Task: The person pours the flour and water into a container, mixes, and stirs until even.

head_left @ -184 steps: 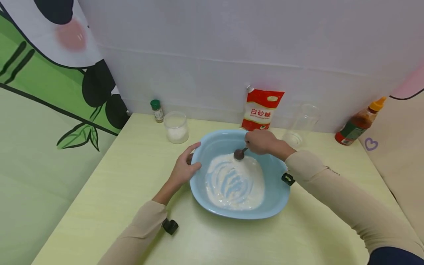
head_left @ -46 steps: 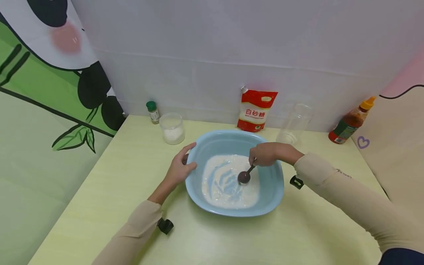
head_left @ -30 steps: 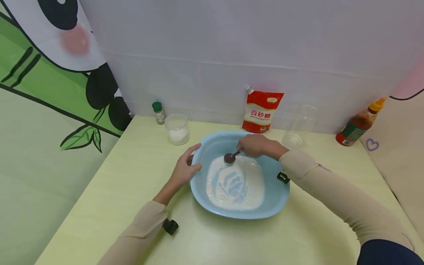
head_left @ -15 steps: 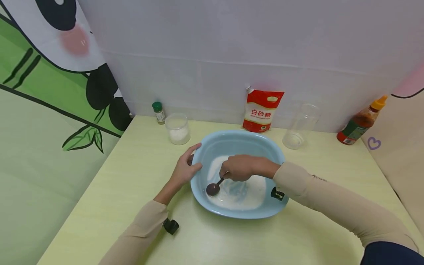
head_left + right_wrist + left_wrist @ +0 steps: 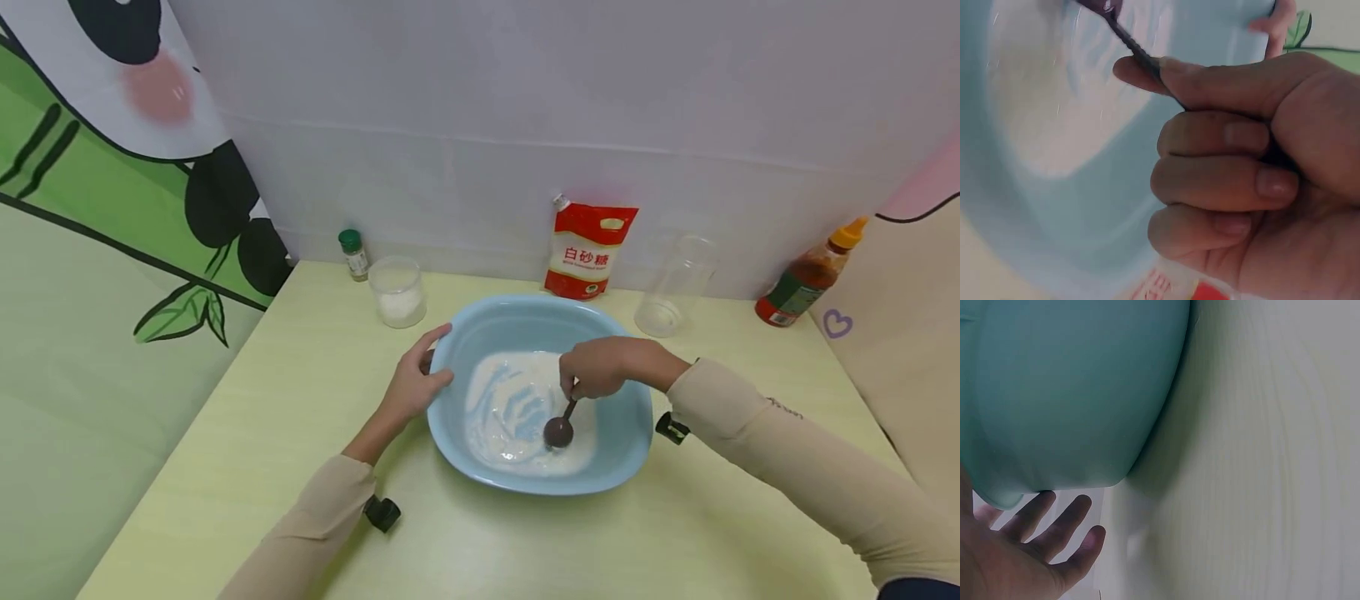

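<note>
A light blue plastic basin (image 5: 633, 433) stands on the table with a thin layer of white, creamy liquid (image 5: 495, 433) across its bottom. My left hand (image 5: 411, 385) holds the basin's left rim, thumb at the edge; in the left wrist view its fingers (image 5: 1063, 528) lie spread against the outer wall. My right hand (image 5: 600, 367) is over the basin's right half and grips the thin handle of a dark brown round-bowled spoon (image 5: 558, 432). The spoon's bowl sits in the liquid, right of streaks where blue shows through. In the right wrist view the fingers (image 5: 1222, 181) curl round the handle (image 5: 1132, 44).
Behind the basin stand a red and white sugar pouch (image 5: 588, 254) and a clear tall glass (image 5: 675, 287). To the left are a glass of white powder (image 5: 397, 292) and a green-capped jar (image 5: 353, 254). A sauce bottle (image 5: 810, 275) stands far right.
My right hand has swept the spoon round in the liquid: from the back to the left side, then across to the right front. The left hand has kept its hold on the rim.
</note>
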`<control>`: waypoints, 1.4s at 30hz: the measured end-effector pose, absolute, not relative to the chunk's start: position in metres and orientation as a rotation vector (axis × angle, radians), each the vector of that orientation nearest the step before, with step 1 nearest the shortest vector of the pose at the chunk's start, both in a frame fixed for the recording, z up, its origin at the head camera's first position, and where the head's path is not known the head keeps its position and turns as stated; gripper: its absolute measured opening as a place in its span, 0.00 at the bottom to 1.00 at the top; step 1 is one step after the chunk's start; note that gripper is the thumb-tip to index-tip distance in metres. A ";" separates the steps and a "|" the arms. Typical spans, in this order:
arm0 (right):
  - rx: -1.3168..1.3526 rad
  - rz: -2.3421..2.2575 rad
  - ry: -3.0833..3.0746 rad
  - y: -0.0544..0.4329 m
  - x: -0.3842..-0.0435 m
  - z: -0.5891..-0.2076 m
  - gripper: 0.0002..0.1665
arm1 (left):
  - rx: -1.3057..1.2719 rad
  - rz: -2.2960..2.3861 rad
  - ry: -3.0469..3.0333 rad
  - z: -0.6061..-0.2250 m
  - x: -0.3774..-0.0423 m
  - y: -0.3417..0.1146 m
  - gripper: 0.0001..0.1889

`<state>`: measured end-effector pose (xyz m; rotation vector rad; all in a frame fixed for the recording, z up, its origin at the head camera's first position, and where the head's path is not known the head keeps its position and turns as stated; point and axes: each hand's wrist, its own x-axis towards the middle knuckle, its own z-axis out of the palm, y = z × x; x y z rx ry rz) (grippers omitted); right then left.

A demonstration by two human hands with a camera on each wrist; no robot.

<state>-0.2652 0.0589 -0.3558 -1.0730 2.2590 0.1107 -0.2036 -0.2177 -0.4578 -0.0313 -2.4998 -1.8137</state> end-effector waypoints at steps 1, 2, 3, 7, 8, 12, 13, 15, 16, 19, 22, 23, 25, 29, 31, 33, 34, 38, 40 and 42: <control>-1.050 0.115 2.284 0.063 -0.270 -0.354 0.08 | -0.027 -1.811 -2.498 -0.457 -0.203 -0.218 0.38; -1.025 0.112 2.308 0.067 -0.275 -0.353 0.08 | -0.024 -1.813 -2.496 -0.457 -0.203 -0.218 0.38; -0.989 0.105 2.338 0.070 -0.280 -0.352 0.08 | -0.025 -1.811 -2.495 -0.457 -0.203 -0.219 0.38; -0.926 0.075 2.450 0.077 -0.295 -0.352 0.09 | -0.032 -1.819 -2.499 -0.457 -0.204 -0.219 0.38; -0.919 0.059 2.476 0.077 -0.298 -0.352 0.08 | -0.033 -1.820 -2.502 -0.458 -0.204 -0.219 0.38; -0.964 0.025 2.550 0.067 -0.303 -0.356 0.07 | -0.021 -1.828 -2.498 -0.459 -0.204 -0.218 0.38; -0.983 0.014 2.558 0.064 -0.303 -0.358 0.07 | -0.017 -1.828 -2.498 -0.459 -0.205 -0.218 0.38; -1.035 0.002 2.559 0.057 -0.302 -0.361 0.08 | -0.018 -1.828 -2.497 -0.459 -0.205 -0.217 0.38; -1.072 0.003 2.555 0.054 -0.300 -0.362 0.09 | -0.019 -1.828 -2.497 -0.459 -0.205 -0.217 0.38; -1.158 -0.021 2.516 0.042 -0.291 -0.364 0.12 | -0.016 -1.827 -2.497 -0.458 -0.204 -0.216 0.38; -1.243 -0.038 2.442 0.033 -0.278 -0.364 0.12 | -0.017 -1.825 -2.501 -0.457 -0.204 -0.216 0.38; -1.263 -0.046 2.413 0.031 -0.274 -0.364 0.12 | -0.016 -1.825 -2.502 -0.457 -0.204 -0.216 0.38; -1.275 -0.063 2.356 0.028 -0.265 -0.364 0.12 | -0.013 -1.819 -2.509 -0.457 -0.204 -0.216 0.38; -1.229 -0.070 2.248 0.032 -0.253 -0.365 0.11 | -0.006 -1.816 -2.516 -0.456 -0.204 -0.217 0.38; -1.176 -0.055 2.214 0.039 -0.252 -0.365 0.10 | -0.006 -1.817 -2.518 -0.456 -0.204 -0.217 0.38; -1.125 -0.017 2.205 0.048 -0.253 -0.363 0.09 | -0.008 -1.819 -2.516 -0.457 -0.204 -0.218 0.39; -1.103 0.007 2.209 0.053 -0.256 -0.362 0.08 | -0.009 -1.817 -2.516 -0.458 -0.204 -0.218 0.39; -0.996 0.096 2.265 0.073 -0.267 -0.354 0.05 | -0.012 -1.810 -2.518 -0.460 -0.205 -0.219 0.39; -0.943 0.121 2.320 0.080 -0.275 -0.351 0.04 | -0.014 -1.810 -2.520 -0.461 -0.206 -0.219 0.39; -0.898 0.141 2.396 0.084 -0.281 -0.349 0.04 | -0.013 -1.815 -2.518 -0.461 -0.207 -0.218 0.39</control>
